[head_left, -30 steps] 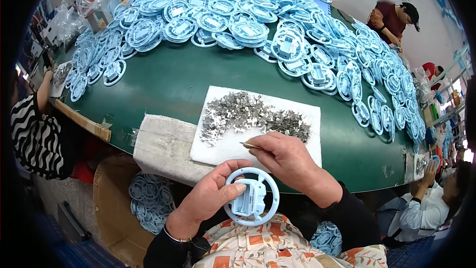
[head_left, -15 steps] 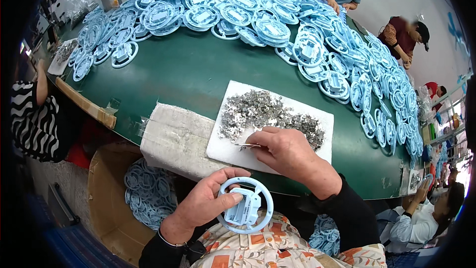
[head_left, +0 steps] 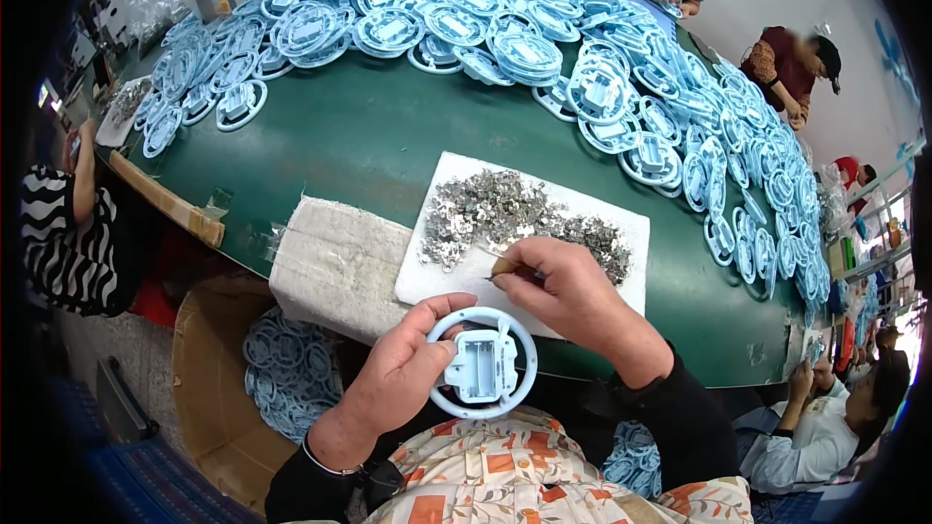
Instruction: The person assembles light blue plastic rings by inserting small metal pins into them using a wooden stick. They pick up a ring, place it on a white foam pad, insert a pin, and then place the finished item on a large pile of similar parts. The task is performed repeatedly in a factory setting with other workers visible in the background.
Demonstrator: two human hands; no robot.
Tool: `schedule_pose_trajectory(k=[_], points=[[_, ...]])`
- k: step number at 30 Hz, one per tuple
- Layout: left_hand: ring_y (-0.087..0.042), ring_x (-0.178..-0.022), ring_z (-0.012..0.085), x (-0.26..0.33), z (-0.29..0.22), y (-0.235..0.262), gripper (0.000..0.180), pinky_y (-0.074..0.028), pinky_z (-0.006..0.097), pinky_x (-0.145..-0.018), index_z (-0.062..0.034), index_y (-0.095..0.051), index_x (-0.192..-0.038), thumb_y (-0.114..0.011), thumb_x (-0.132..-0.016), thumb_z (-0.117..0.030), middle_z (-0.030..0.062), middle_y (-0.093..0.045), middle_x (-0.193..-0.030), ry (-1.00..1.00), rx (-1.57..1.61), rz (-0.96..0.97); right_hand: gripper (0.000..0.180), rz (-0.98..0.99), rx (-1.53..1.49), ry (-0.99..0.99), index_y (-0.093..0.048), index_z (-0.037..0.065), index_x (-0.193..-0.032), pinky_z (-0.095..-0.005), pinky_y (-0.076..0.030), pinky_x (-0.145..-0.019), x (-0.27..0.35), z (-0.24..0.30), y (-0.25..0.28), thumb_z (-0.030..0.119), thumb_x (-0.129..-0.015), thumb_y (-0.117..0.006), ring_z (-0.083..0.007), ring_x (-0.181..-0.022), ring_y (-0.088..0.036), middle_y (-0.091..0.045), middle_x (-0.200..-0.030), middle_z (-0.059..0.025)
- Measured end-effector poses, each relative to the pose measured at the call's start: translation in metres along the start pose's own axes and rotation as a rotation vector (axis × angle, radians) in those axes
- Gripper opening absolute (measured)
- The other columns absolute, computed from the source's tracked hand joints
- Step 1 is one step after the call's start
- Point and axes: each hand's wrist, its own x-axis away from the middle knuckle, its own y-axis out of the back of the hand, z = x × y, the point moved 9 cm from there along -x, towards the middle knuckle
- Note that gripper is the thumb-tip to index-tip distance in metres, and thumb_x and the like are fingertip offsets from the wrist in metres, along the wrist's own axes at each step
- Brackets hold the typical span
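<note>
My left hand (head_left: 400,369) is closed on the left side of a light blue toy steering wheel (head_left: 485,366), a plastic ring with a box-like open compartment in its middle. The thumb lies on the near face, and the compartment faces up. My right hand (head_left: 573,301) is closed in a pinch just above the near edge of a white foam board (head_left: 432,289). Something thin and small shows at its fingertips, too little to name. On that board lies a heap of small shiny metal pieces (head_left: 485,213), close beyond the right fingers.
Many light blue wheels (head_left: 388,29) pile along the far side of the green table (head_left: 320,126). A cloth-covered block (head_left: 335,257) adjoins the board. Below left, a cardboard box (head_left: 209,408) holds more wheels. Several people work around the table, one in a striped top (head_left: 63,243).
My left hand has raised the wheel slightly and turned it more upright to view. The right hand has shifted a little, staying pinched by the metal pieces.
</note>
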Motion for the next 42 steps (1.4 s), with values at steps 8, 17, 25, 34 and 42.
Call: schedule_pose_trajectory(k=[8, 17, 25, 34, 42], points=[[-0.061, -0.084, 0.0066, -0.04, -0.016, -0.016, 0.032, -0.051, 0.023, -0.073, 0.0043, -0.058, -0.134, -0.053, -0.105, -0.011, 0.0041, -0.068, -0.103, -0.13, -0.367, -0.031, 0.012, 0.017, -0.075, -0.105, -0.07, 0.001, -0.092, -0.0322, -0.05, -0.057, 0.04, 0.011, 0.035, 0.009, -0.084, -0.075, -0.019, -0.061, -0.062, -0.065, -0.075, -0.0103], [-0.055, -0.06, 0.0055, -0.055, -0.024, -0.021, 0.03, -0.047, 0.026, -0.055, 0.0049, -0.065, -0.124, -0.055, -0.102, -0.012, 0.003, -0.064, -0.068, -0.267, -0.689, -0.152, 0.011, -0.053, 0.229, 0.002, -0.07, 0.004, -0.088, -0.039, -0.055, -0.06, 0.041, 0.014, 0.028, 0.013, -0.082, -0.073, -0.0289, -0.067, -0.069, -0.069, -0.079, -0.0106], [-0.054, -0.06, 0.0069, -0.056, -0.024, -0.019, 0.03, -0.047, 0.027, -0.055, 0.0047, -0.067, -0.123, -0.055, -0.101, -0.013, 0.0032, -0.064, -0.067, -0.23, -0.704, -0.153, 0.009, -0.089, 0.476, 0.035, -0.067, 0.004, -0.086, -0.0412, -0.055, -0.06, 0.037, 0.027, 0.016, 0.013, -0.084, -0.071, -0.031, -0.066, -0.068, -0.065, -0.073, -0.0111], [-0.061, -0.061, 0.0107, -0.058, -0.022, -0.016, 0.03, -0.051, 0.03, -0.057, 0.0073, -0.068, -0.119, -0.056, -0.098, -0.011, 0.0096, -0.069, -0.07, -0.211, -0.646, -0.169, 0.027, -0.089, 0.317, 0.047, -0.068, 0.004, -0.113, -0.0409, -0.054, -0.059, 0.053, 0.026, 0.017, 0.005, -0.086, -0.067, -0.032, -0.07, -0.066, -0.063, -0.082, -0.0119], [-0.065, -0.067, 0.0122, -0.06, -0.02, -0.015, 0.031, -0.053, 0.03, -0.062, 0.0095, -0.067, -0.118, -0.054, -0.099, -0.011, 0.0143, -0.072, -0.078, -0.262, -0.693, -0.165, 0.036, 0.005, 0.389, -0.052, -0.063, 0.007, -0.127, -0.0425, -0.052, -0.052, 0.063, 0.022, 0.008, 0.011, -0.091, -0.067, -0.0316, -0.058, -0.066, -0.066, -0.071, -0.0091]])
